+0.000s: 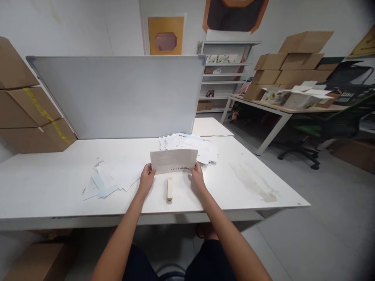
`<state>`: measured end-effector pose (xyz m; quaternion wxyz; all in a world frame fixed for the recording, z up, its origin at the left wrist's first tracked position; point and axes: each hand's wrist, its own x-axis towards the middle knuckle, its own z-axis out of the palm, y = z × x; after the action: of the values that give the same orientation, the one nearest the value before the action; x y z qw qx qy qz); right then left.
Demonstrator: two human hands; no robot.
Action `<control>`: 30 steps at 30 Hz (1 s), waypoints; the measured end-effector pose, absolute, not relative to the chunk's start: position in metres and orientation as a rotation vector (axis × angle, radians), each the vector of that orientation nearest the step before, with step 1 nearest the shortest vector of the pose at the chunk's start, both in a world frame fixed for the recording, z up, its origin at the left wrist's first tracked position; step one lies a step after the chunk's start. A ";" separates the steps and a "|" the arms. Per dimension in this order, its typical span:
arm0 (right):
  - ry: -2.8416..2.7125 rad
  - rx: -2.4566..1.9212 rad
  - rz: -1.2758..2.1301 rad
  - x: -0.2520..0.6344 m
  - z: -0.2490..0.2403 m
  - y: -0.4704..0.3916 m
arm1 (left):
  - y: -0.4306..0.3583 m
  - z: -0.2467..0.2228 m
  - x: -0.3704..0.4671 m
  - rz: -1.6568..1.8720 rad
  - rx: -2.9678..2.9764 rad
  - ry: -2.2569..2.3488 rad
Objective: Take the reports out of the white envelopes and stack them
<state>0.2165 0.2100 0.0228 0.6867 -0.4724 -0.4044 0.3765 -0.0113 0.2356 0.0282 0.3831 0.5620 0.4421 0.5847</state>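
Between my two hands a printed sheet of paper (174,160) stands tilted up above the white table, its lower edge near the tabletop. My left hand (147,177) pinches its lower left corner, and my right hand (197,175) pinches the lower right one. Whether it is one sheet or several together, I cannot tell. A cream stapler (169,190) lies on the table just below the paper, between my forearms. Behind the held paper spreads a pile of printed sheets (208,150). To the left of my left hand lie more loose papers (108,179), some bluish.
A whiteboard (123,97) stands along the back of the white table (263,187). Cardboard boxes (32,117) are stacked at the left. Farther right are metal shelves (225,82), a desk with piled boxes (293,68) and an office chair (331,125).
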 end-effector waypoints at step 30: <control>-0.565 -1.435 1.245 0.267 0.012 -0.040 | 0.203 0.039 0.014 0.528 2.430 1.077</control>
<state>0.2672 -0.0402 0.0117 0.5479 -0.6056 -0.2385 0.5255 0.0140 0.2035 0.0393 0.2144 0.8759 0.3882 0.1903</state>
